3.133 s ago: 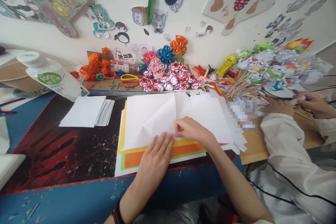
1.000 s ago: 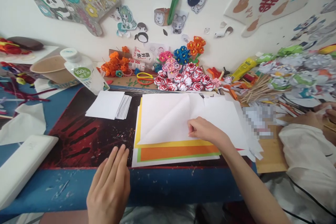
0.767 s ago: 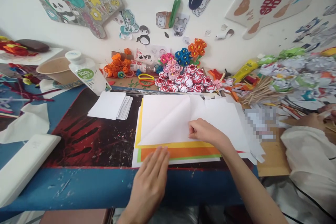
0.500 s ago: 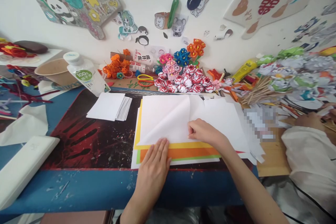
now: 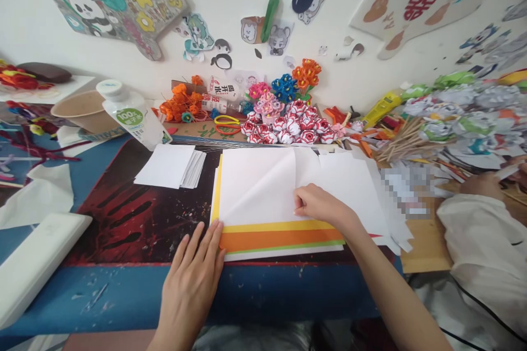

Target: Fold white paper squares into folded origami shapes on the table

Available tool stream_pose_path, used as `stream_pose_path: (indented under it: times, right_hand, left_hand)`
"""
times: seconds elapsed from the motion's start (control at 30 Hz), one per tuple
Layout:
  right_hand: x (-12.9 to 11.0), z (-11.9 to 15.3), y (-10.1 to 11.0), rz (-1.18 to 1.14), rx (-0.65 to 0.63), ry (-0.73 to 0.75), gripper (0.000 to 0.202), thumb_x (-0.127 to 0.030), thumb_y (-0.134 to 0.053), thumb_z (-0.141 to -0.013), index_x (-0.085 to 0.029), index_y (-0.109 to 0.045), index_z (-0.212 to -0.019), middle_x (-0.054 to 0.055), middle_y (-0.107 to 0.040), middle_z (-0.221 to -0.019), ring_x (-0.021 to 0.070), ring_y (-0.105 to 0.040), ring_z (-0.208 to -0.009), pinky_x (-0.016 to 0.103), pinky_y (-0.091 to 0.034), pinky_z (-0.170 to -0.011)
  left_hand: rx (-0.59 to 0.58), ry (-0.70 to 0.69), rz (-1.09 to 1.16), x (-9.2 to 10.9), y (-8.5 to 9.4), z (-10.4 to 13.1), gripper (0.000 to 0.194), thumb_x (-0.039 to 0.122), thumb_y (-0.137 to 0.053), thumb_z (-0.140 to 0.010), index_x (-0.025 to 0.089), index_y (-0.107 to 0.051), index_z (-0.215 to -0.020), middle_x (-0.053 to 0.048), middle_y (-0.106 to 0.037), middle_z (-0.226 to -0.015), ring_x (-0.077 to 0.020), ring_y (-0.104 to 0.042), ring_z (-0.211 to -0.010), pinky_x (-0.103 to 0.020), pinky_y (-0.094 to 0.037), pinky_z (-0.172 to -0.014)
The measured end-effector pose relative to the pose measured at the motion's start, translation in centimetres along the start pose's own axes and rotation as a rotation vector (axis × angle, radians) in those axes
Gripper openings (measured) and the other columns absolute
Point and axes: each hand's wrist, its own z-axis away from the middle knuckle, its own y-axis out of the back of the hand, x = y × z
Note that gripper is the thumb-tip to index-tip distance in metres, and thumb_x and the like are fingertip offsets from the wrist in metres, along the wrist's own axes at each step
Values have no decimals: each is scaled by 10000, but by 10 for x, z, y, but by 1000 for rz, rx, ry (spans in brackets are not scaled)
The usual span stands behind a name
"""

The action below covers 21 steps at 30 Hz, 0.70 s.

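Note:
A white sheet (image 5: 255,186) with a diagonal crease lies folded over on yellow, orange and green sheets (image 5: 280,238). My left hand (image 5: 195,263) lies flat, fingers spread, its fingertips at the lower left corner of the sheets. Over the right part of the white sheet, my right hand (image 5: 317,204) has its fingers curled against the paper; whether they pinch its edge is too small to tell. More white paper (image 5: 349,186) lies beyond and to the right of that hand.
A stack of white squares (image 5: 167,166) is at the left on the dark mat (image 5: 123,219). Behind stand a white bottle (image 5: 134,115) and red-white paper flowers (image 5: 292,123). A white box (image 5: 41,269) lies left. At right is a person's sleeve (image 5: 473,236).
My left hand has slid left along the lower edge of the sheets to their corner. My right hand has stayed in nearly the same place.

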Motion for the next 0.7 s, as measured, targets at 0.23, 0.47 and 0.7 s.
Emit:
stream_pose_path:
  times: [0.23, 0.47, 0.7]
  right_hand:
    - [1, 0, 1, -32, -1, 15, 101, -215, -649, -728, -182, -558, -697, 26, -610, -801, 148, -550, -742, 212, -336, -569]
    - [1, -1, 3, -6, -7, 12, 123, -226, -681, -734, -178, -573, -703, 21, -628, -798, 135, -564, -718, 209, -342, -562]
    - [-1, -1, 2, 26, 17, 14, 124, -236, -702, -732, -181, -596, -702, 19, -648, -767, 146, -582, -730, 218, -359, -583]
  left_hand:
    - [9, 59, -65, 5, 10, 0, 616, 249, -514, -904, 194, -319, -1485, -69, -505, -1414, -313, -495, -1264, -493, -289, -1103]
    - [116, 1, 66, 53, 17, -29, 565, 147, -468, -895, 142, -380, -1452, -107, -519, -1399, -276, -466, -1305, -451, -256, -1141]
    - [-17, -200, 182, 95, -19, -66, 441, 269, -411, -962, 141, -476, -1378, -71, -489, -1428, -239, -459, -1316, -391, -406, -1065]
